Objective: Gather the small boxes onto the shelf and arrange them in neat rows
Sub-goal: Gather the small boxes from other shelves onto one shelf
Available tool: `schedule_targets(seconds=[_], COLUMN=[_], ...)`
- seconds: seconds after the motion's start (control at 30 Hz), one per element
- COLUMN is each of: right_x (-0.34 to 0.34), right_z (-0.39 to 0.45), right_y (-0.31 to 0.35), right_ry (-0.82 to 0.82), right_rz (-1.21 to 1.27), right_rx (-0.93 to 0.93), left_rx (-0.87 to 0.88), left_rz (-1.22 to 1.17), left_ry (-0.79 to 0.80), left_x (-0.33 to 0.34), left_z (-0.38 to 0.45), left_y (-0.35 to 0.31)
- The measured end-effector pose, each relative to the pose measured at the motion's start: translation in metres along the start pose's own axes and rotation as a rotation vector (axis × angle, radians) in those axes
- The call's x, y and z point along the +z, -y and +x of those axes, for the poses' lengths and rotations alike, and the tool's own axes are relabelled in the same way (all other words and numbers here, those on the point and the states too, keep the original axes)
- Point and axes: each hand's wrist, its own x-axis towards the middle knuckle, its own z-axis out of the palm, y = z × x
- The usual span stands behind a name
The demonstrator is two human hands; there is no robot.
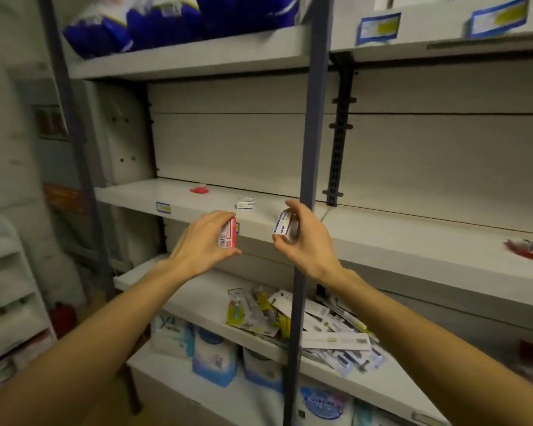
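Left hand (208, 238) is pinching a red-and-white carton (228, 235); right hand (302, 238), at three o'clock, is clamping a blue-and-white carton (283, 224), both before the shelf (197, 201). Likely light, crushable; hold opposite faces.

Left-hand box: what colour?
Red and white, as the head view shows: the box in the left hand has a red side and a white face.

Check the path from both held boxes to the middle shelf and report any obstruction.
Nothing visible blocks the red-and-white box in the left hand. The grey upright post stands just right of the blue-and-white box in the right hand. The white middle shelf ahead holds one small box.
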Motion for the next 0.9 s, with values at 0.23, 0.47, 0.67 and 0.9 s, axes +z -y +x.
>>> schedule_targets(seconds=[0.23, 0.47, 0.67, 0.9], right_x=[0.101, 0.154, 0.187, 0.232], right_z=[0.09, 0.174, 0.202, 0.224], right_y=[0.001, -0.02, -0.035, -0.056], right_ry=[0.075, 0.093, 0.168, 0.113], right_rz=[-0.068, -0.187, -0.272, -0.452], right_rx=[0.12, 0.354, 0.488, 0.562], left_rx=[0.008, 0.033, 0.023, -0.048], left_rz=[0.064, 0.083, 0.099, 0.114], left_ry=[-0.004, 0.072, 0.015, 0.125], left_x=[-0.005, -0.02, -0.01, 0.02], left_z=[0.029, 0.084, 0.133, 0.198], left_y=[0.098, 0.171, 0.21, 0.278])
